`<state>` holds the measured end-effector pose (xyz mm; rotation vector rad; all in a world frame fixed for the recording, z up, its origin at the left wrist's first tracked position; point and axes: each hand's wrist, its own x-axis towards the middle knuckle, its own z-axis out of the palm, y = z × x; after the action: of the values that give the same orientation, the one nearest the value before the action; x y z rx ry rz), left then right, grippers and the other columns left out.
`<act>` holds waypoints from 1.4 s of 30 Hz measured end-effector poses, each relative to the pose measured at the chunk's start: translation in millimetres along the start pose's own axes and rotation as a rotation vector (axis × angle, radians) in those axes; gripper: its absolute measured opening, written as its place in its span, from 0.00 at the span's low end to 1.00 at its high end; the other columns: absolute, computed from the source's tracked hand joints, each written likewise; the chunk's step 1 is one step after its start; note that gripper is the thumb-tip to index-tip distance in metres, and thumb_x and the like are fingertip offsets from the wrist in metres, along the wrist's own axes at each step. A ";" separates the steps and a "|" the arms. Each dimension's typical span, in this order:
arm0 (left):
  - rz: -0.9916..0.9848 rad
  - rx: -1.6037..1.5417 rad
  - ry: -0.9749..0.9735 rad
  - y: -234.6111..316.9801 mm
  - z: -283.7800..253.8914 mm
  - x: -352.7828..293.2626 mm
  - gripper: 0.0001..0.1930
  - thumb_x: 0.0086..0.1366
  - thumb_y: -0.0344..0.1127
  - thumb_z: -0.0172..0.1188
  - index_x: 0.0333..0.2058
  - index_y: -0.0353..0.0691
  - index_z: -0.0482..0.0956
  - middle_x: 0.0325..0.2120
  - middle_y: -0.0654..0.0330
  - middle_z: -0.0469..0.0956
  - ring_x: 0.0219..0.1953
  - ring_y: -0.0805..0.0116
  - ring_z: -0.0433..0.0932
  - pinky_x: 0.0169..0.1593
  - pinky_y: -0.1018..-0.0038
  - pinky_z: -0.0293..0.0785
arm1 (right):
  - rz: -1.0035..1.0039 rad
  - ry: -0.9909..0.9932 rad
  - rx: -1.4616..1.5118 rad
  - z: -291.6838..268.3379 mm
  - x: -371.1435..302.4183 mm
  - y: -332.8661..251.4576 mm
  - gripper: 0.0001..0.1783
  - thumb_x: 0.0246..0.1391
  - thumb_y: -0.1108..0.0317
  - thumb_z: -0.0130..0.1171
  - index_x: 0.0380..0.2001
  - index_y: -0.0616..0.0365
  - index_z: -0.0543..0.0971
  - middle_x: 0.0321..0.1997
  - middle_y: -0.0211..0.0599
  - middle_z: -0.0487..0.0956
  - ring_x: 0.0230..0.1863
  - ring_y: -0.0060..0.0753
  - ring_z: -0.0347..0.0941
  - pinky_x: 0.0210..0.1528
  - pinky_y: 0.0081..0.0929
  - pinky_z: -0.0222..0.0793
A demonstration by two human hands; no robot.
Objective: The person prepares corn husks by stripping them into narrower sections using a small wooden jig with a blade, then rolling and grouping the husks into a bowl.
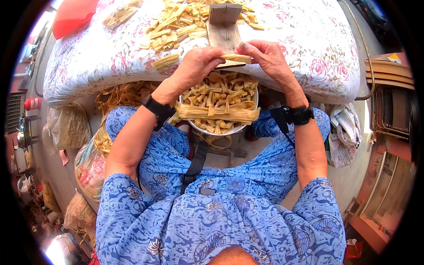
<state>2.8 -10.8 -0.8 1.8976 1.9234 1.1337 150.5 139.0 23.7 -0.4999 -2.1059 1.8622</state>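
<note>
Husk strip (237, 58) pinched btwn L hand (198, 62) & R hand (272, 59), 1 end each. Prob straightening step; next move needs firm pinch.

So the desk (106, 66) here is soft-edged and draped in a white cloth (304, 39) with pink roses all over, plus a bent metal tube (370, 73) round its right end. Far side has a messy heap of dry yellow strips (174, 28), with a stray bundle (165, 61) near the front edge. Middle's got a wooden board (224, 37) with an upright block (225, 14). Far left: something red (73, 17) and a tan bundle (121, 15), blurry. Grey floor (46, 165) below, pink scrap (64, 157) on it.
</note>
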 end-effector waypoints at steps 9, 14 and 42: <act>-0.176 -0.143 -0.098 32.0 -16.6 19.2 0.11 0.52 0.33 0.62 0.34 0.38 0.74 0.20 0.62 0.73 0.24 0.75 0.72 0.28 0.79 0.68 | 0.283 -0.148 0.033 -2.8 0.3 8.9 0.14 0.54 0.62 0.53 0.27 0.63 0.78 0.14 0.18 0.67 0.14 0.07 0.53 0.16 0.10 0.47; -0.223 -0.618 -0.167 24.0 -35.8 26.5 0.08 0.58 0.36 0.57 0.31 0.38 0.74 0.25 0.73 0.71 0.27 0.85 0.68 0.32 0.87 0.65 | 0.180 -0.561 0.404 13.6 -12.9 -23.3 0.21 0.53 0.55 0.54 0.38 0.65 0.76 0.11 0.17 0.63 0.13 0.08 0.54 0.17 0.09 0.48; -0.576 -0.884 0.040 26.6 13.4 8.6 0.14 0.61 0.41 0.53 0.33 0.34 0.76 0.22 0.62 0.77 0.21 0.81 0.72 0.26 0.84 0.69 | -0.216 0.167 -0.373 27.5 -1.5 7.1 0.07 0.41 0.68 0.56 0.22 0.60 0.78 0.32 0.36 0.78 0.31 0.37 0.72 0.35 0.30 0.69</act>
<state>30.2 -1.3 10.2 0.8007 1.4316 1.4575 140.5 114.6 13.3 -0.4675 -2.2944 1.2716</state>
